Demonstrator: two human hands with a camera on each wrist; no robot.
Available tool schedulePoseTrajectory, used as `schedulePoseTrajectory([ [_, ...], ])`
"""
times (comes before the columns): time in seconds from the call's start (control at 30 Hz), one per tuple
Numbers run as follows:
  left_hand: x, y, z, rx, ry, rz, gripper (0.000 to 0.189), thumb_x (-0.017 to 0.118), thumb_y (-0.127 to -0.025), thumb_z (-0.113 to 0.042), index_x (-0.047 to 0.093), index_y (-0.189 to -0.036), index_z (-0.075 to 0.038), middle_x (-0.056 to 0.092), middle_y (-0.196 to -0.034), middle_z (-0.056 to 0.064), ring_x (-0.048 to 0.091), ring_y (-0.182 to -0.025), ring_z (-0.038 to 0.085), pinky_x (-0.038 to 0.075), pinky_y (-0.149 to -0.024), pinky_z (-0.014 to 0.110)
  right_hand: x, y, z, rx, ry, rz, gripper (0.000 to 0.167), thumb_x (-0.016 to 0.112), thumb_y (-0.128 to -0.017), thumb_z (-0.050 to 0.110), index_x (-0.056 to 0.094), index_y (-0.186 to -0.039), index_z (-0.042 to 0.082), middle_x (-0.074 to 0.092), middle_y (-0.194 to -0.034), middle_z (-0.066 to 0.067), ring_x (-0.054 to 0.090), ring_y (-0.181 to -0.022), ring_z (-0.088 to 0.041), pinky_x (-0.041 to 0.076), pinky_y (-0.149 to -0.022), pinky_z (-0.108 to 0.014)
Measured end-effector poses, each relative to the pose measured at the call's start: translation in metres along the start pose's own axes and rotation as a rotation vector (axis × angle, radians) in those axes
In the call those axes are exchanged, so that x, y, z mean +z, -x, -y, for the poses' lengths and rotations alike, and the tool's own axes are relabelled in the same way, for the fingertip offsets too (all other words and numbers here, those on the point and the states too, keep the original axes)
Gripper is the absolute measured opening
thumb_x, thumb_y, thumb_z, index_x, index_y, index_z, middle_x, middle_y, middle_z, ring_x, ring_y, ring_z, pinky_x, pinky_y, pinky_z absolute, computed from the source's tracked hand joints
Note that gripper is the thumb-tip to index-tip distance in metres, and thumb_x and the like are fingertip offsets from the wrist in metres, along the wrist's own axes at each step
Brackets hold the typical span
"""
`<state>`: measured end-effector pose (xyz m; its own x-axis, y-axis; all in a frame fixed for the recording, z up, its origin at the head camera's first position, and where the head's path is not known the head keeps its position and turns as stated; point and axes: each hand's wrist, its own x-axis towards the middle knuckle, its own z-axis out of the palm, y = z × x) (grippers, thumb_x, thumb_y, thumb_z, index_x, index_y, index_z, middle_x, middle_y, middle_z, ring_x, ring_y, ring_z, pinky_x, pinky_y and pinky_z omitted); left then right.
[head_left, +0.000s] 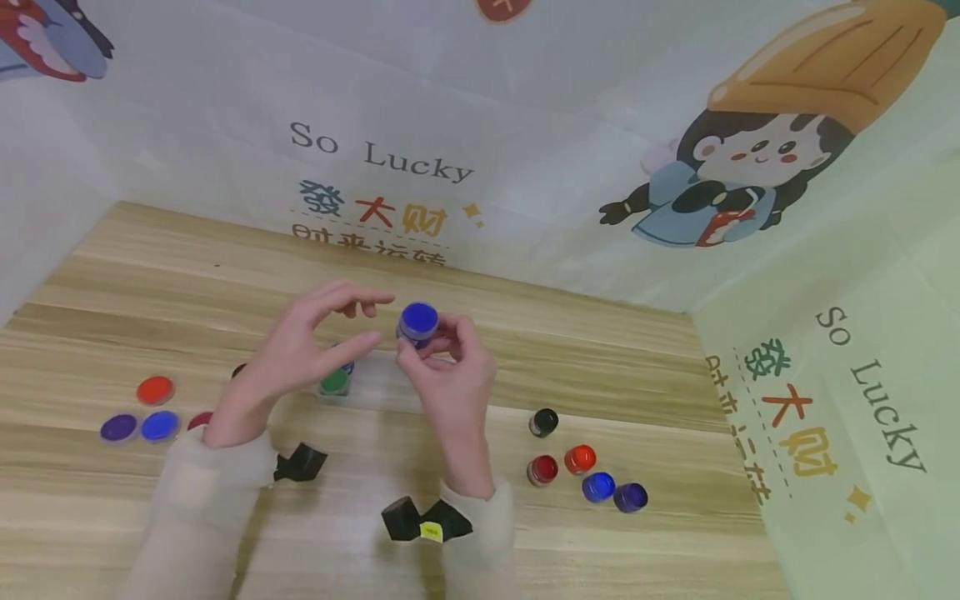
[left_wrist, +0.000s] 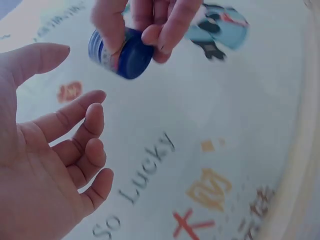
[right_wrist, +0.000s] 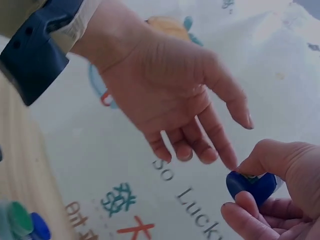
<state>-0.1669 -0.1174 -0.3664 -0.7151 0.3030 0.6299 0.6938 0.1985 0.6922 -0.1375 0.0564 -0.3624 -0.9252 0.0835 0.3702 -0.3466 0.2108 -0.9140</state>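
My right hand [head_left: 453,379] holds a small round jar with a blue top [head_left: 418,320] up above the table, pinched between thumb and fingers. To its left is my left hand [head_left: 296,350], thumb and index finger apart, holding nothing and not touching the jar. In the left wrist view, the left palm [left_wrist: 45,160] faces the blue jar [left_wrist: 132,55], with a gap between. From the right wrist, the jar [right_wrist: 252,189] shows partly covered by the right fingers. On the table below the left hand stands a green-topped jar [head_left: 333,383], a blue one partly hidden behind it.
At left lie flat round pieces that look like lids: orange-red [head_left: 155,390], purple [head_left: 118,428], blue [head_left: 160,426], and a red one partly behind the left arm. At right stand small jars: black [head_left: 543,422], dark red [head_left: 542,470], orange-red [head_left: 581,458], blue [head_left: 598,487], purple [head_left: 631,497].
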Motion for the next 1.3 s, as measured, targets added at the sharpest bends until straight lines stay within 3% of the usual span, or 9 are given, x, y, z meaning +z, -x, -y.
schedulePoseTrajectory([
  [0.17, 0.005, -0.013, -0.014, 0.062, 0.124, 0.003, 0.033, 0.066, -0.082, -0.006, 0.062, -0.114, 0.002, 0.059, -0.096, -0.004, 0.049, -0.088, 0.012, 0.037, -0.079, 0.027, -0.009, 0.002, 0.018, -0.014, -0.02, 0.017, 0.031, 0.072, -0.073, -0.003, 0.06, -0.101, -0.004, 0.064, -0.087, -0.014, 0.058, -0.068, -0.013, 0.054, -0.061, -0.027],
  [0.4, 0.014, -0.021, -0.027, 0.107, 0.282, 0.045, 0.036, 0.063, -0.085, -0.007, 0.063, -0.12, -0.012, 0.061, -0.107, 0.0, 0.05, -0.096, 0.018, 0.037, -0.082, 0.031, -0.019, 0.006, 0.032, -0.047, -0.051, 0.079, 0.029, 0.07, -0.074, -0.004, 0.059, -0.101, -0.006, 0.063, -0.087, -0.015, 0.056, -0.066, -0.011, 0.054, -0.06, -0.028],
  [0.53, 0.017, -0.022, -0.029, 0.111, 0.337, 0.088, 0.031, 0.061, -0.088, -0.007, 0.064, -0.119, -0.011, 0.059, -0.107, 0.004, 0.051, -0.096, 0.018, 0.039, -0.08, 0.031, -0.021, 0.008, 0.035, -0.072, -0.07, 0.127, 0.027, 0.07, -0.075, -0.004, 0.06, -0.1, -0.008, 0.063, -0.084, -0.016, 0.057, -0.065, -0.013, 0.054, -0.059, -0.03],
  [0.8, 0.016, -0.02, -0.025, 0.107, 0.314, 0.132, 0.024, 0.064, -0.089, -0.015, 0.063, -0.104, 0.004, 0.058, -0.1, 0.006, 0.051, -0.094, 0.017, 0.04, -0.081, 0.029, -0.023, 0.009, 0.031, -0.049, -0.084, 0.171, 0.026, 0.069, -0.072, -0.006, 0.062, -0.097, -0.008, 0.063, -0.077, -0.018, 0.056, -0.063, -0.01, 0.054, -0.058, -0.029],
  [1.07, 0.018, -0.014, -0.029, 0.006, 0.245, 0.075, 0.025, 0.074, -0.077, -0.001, 0.06, -0.096, -0.004, 0.055, -0.095, 0.006, 0.046, -0.089, 0.016, 0.033, -0.079, 0.029, -0.021, 0.01, 0.027, -0.002, -0.1, 0.168, 0.025, 0.065, -0.071, -0.009, 0.062, -0.096, -0.009, 0.063, -0.076, -0.02, 0.056, -0.063, -0.008, 0.053, -0.059, -0.027],
  [1.3, 0.017, -0.011, -0.028, 0.043, 0.244, 0.106, 0.029, 0.066, -0.082, -0.003, 0.065, -0.111, -0.003, 0.058, -0.104, 0.006, 0.048, -0.096, 0.019, 0.037, -0.082, 0.032, -0.019, 0.011, 0.024, -0.001, -0.105, 0.177, 0.025, 0.068, -0.071, -0.008, 0.062, -0.096, -0.009, 0.062, -0.074, -0.018, 0.055, -0.063, -0.007, 0.053, -0.059, -0.026],
])
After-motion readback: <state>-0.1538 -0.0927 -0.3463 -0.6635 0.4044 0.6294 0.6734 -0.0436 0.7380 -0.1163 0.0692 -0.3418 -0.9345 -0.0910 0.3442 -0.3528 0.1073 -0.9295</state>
